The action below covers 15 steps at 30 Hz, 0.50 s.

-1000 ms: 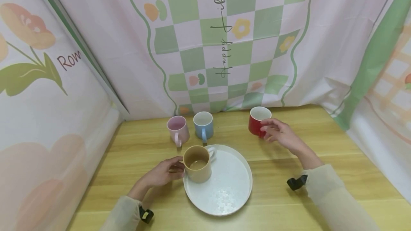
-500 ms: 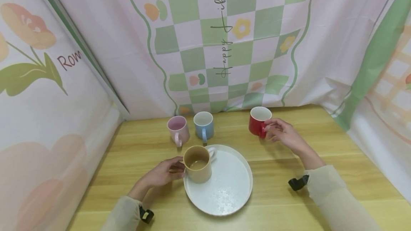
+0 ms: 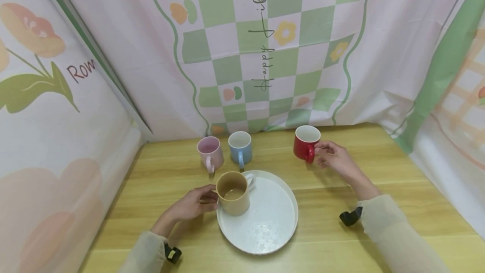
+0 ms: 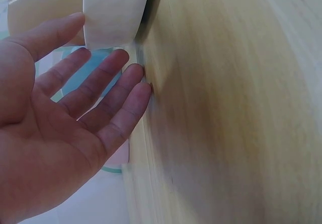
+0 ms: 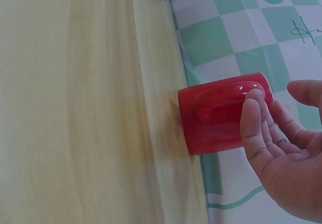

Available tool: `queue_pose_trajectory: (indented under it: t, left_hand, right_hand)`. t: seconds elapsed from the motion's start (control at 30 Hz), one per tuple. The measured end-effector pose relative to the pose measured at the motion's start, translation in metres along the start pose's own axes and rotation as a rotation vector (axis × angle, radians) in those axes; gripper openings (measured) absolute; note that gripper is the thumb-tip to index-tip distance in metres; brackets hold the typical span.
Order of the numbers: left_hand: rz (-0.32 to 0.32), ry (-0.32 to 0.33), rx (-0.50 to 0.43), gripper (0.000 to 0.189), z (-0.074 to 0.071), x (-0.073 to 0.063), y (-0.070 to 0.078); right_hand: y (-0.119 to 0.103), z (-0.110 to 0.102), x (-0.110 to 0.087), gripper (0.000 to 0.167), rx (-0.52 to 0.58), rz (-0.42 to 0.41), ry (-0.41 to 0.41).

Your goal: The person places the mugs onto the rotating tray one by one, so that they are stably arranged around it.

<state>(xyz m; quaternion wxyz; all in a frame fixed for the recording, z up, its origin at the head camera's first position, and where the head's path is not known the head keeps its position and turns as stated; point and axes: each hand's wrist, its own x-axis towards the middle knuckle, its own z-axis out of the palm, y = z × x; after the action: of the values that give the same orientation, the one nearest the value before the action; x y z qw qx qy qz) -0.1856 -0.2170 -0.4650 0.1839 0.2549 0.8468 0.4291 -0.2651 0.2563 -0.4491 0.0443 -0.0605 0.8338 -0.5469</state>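
My left grip lay relaxed, fingers apart, beside the tan mug on the tray; my right grip, unclosed, hung by the red mug on the worktop. I feared a careless nudge tipping either mug.

- On the table, the tray lies in front of you, near the middle.
- The near mug stands upright on the left part of this tray.
- Your left hand is just beside this mug, at its left.
- Behind the tray, the left far mug stands near the middle far mug.
- Well apart to their right stands the right far mug.
- Your right hand is at its right.
- The cloth hangs behind all mugs.
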Motion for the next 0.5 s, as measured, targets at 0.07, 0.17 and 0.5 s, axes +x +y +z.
queue_pose_trajectory:
  t: [0.07, 0.17, 0.5]
  left_hand:
    - [-0.002, 0.000, -0.003, 0.049, 0.000, 0.000, 0.000]
    - [-0.006, 0.000, -0.001, 0.049, 0.000, 0.000, -0.001]
    - [-0.001, 0.005, 0.030, 0.049, 0.001, 0.002, -0.006]
  right_hand:
    - [0.000, 0.002, 0.001, 0.046, 0.012, 0.013, 0.004]
    - [0.000, 0.005, 0.003, 0.046, 0.031, 0.027, 0.011]
    - [0.000, 0.011, 0.006, 0.045, 0.046, 0.091, 0.023]
